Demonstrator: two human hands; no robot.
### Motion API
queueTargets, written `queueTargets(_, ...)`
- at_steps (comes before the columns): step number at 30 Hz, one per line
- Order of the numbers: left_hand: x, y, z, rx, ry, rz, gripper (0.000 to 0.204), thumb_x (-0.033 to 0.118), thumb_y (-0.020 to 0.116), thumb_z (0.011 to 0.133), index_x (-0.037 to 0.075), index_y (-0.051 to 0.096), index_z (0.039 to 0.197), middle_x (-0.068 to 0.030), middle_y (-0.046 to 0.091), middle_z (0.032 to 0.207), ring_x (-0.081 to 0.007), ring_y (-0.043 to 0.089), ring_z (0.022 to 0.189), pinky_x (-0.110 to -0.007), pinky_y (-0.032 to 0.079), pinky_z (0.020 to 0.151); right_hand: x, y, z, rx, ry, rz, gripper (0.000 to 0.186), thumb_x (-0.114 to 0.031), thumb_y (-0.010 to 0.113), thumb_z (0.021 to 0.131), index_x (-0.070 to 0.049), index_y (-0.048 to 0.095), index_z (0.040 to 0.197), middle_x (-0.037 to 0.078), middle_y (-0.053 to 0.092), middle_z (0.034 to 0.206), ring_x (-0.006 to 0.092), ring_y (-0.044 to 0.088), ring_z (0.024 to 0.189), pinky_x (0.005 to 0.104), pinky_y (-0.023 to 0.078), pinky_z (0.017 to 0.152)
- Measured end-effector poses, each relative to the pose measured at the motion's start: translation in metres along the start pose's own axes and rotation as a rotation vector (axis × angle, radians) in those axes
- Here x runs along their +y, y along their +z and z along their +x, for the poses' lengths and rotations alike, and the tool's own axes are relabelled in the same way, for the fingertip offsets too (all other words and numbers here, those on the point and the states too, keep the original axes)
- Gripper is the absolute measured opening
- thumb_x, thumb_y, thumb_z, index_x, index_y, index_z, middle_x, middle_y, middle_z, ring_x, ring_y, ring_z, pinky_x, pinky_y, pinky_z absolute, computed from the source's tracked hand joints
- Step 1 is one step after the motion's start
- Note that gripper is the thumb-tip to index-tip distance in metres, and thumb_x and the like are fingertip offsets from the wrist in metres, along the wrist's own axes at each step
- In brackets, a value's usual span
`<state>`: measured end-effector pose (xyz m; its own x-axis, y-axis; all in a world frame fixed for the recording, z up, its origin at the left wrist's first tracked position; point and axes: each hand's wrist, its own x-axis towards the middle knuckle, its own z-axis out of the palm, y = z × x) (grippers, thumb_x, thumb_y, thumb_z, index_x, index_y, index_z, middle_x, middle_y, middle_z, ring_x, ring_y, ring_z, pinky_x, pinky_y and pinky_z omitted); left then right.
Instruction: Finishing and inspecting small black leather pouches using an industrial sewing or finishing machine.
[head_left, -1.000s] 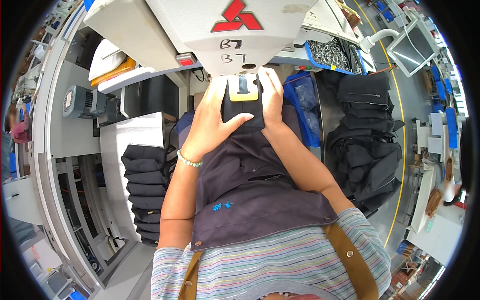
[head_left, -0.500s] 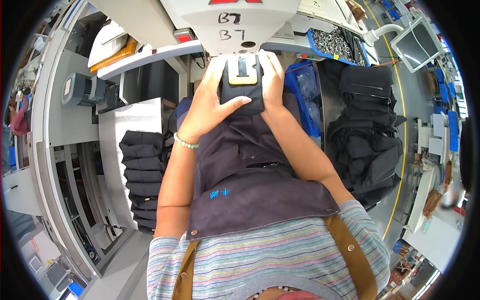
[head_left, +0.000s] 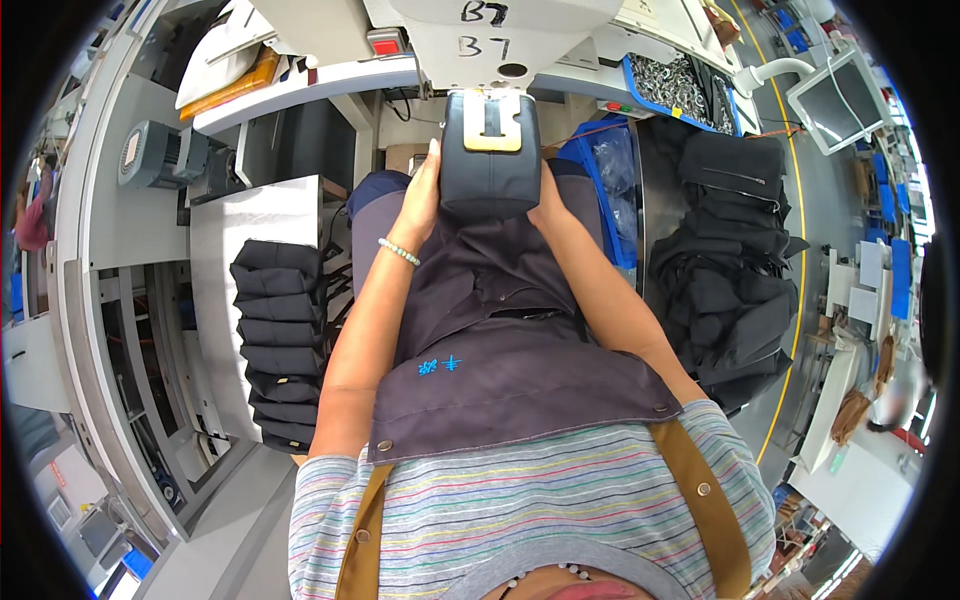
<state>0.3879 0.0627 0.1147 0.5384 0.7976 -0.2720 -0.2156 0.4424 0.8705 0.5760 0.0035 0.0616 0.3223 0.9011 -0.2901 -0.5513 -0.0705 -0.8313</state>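
Note:
A black boxy fabric pouch [head_left: 489,182] sits under the sewing machine head [head_left: 505,50], straight ahead of me. On its upper face lies a yellow-edged metal clamp plate [head_left: 493,143] with a slot in it. My left hand [head_left: 424,195], with a beaded bracelet at the wrist, is closed against the pouch's left side. Against the right side rests my right hand [head_left: 547,196], gripping it as well. Most fingers of both hands are hidden behind or beneath the pouch.
Left, a metal table [head_left: 225,230] bears a row of folded black pouches [head_left: 275,325]. Right lies a heap of black fabric pieces [head_left: 725,270], beside a blue bin [head_left: 610,180] with clear plastic. Farther back are a blue tray of metal parts [head_left: 680,90] and a screen [head_left: 838,90].
Both hands have slid down from the top of the pouch to its sides. My left thumb has left the front face, which now shows fully. The view has shifted slightly.

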Motion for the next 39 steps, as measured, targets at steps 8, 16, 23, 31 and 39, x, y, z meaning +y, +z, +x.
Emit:
queueTargets(8,0.042,-0.033,-0.037,-0.279,-0.088,0.204,0.029,0.012,0.047,0.099,0.000,0.067,0.116,0.0008,0.069,0.102,-0.0042,0.061,0.082,-0.014,0.042,0.070,-0.025,0.007,-0.051,-0.360,-0.095,-0.586,0.032,-0.015,0.054,0.100,0.002,0.060,0.127,0.009,0.065,0.123,0.0185,0.062,0.109,0.0295,0.050,0.091)
queueTargets(16,0.145,0.030,-0.050,-0.518,0.262,-0.234,0.027,0.018,0.061,0.094,-0.005,0.060,0.108,-0.0163,0.069,0.090,-0.0213,0.065,0.072,-0.031,0.052,0.064,-0.187,0.055,-0.077,-0.681,0.108,0.539,0.037,-0.023,0.049,0.102,0.003,0.059,0.127,0.017,0.066,0.126,0.0288,0.064,0.115,0.0437,0.051,0.102)
queueTargets(23,0.152,0.042,-0.070,-0.255,0.360,0.505,0.039,0.029,0.062,0.098,-0.002,0.063,0.121,-0.0223,0.071,0.111,-0.0298,0.072,0.097,-0.033,0.057,0.090,-0.197,0.081,-0.089,-0.672,0.101,0.519,0.038,-0.024,0.044,0.105,0.003,0.057,0.129,0.016,0.065,0.127,0.0261,0.066,0.111,0.0377,0.054,0.095)
queueTargets(31,0.116,0.049,-0.059,0.300,0.954,1.207,0.024,0.015,0.078,0.080,0.003,0.058,0.087,-0.0045,0.067,0.077,-0.0110,0.062,0.067,-0.030,0.049,0.061,-0.170,0.069,-0.102,-0.419,0.045,0.435,0.039,-0.025,0.046,0.103,0.003,0.059,0.126,0.018,0.069,0.117,0.0271,0.070,0.094,0.0368,0.058,0.086)
queueTargets(39,0.097,-0.019,-0.049,0.186,0.469,0.735,0.012,0.010,0.069,0.085,0.002,0.060,0.082,-0.0010,0.060,0.068,-0.0072,0.057,0.067,-0.026,0.048,0.064,-0.054,0.018,-0.098,-0.003,0.145,-0.208,0.041,-0.031,0.051,0.103,0.000,0.056,0.129,0.014,0.065,0.123,0.0280,0.064,0.111,0.0427,0.055,0.090)
